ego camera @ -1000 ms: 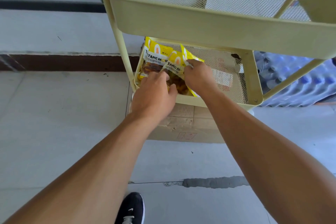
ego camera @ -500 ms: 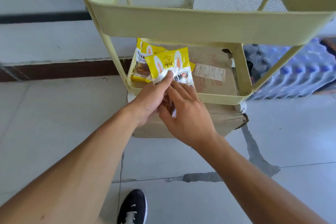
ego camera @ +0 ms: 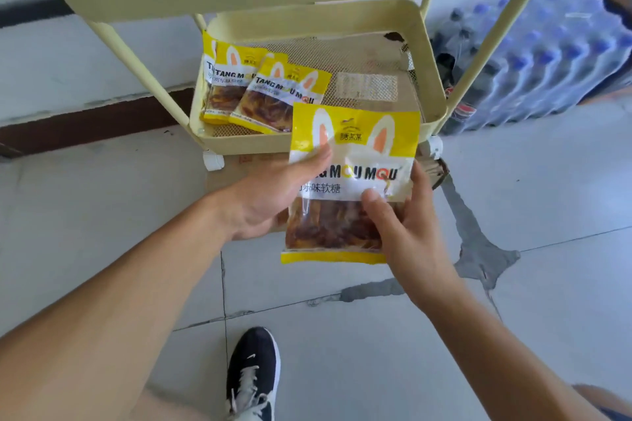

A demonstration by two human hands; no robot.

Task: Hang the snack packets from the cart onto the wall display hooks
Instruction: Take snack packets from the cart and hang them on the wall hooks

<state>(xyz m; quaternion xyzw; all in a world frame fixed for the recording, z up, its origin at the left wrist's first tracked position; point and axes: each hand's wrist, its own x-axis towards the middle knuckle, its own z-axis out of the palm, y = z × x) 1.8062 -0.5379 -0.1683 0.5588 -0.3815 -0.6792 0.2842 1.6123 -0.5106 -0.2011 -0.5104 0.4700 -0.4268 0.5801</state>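
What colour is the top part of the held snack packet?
Yellow, with white rabbit ears, on the held packet; the head view shows it.

A yellow plastic snack packet [ego camera: 355,147] is held in front of the pale yellow metal cart [ego camera: 427,61], between the left hand [ego camera: 270,195] and right hand [ego camera: 407,225]. Two more yellow packets [ego camera: 260,89] lie overlapping in the cart's lower mesh tray [ego camera: 369,79], at its left side. Shrink-wrapped plastic water bottles [ego camera: 547,55] stand right of the cart.

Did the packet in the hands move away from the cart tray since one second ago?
Yes. The packet was lying in the tray; now both hands hold it lifted out, in front of the tray's near rim, toward the person.
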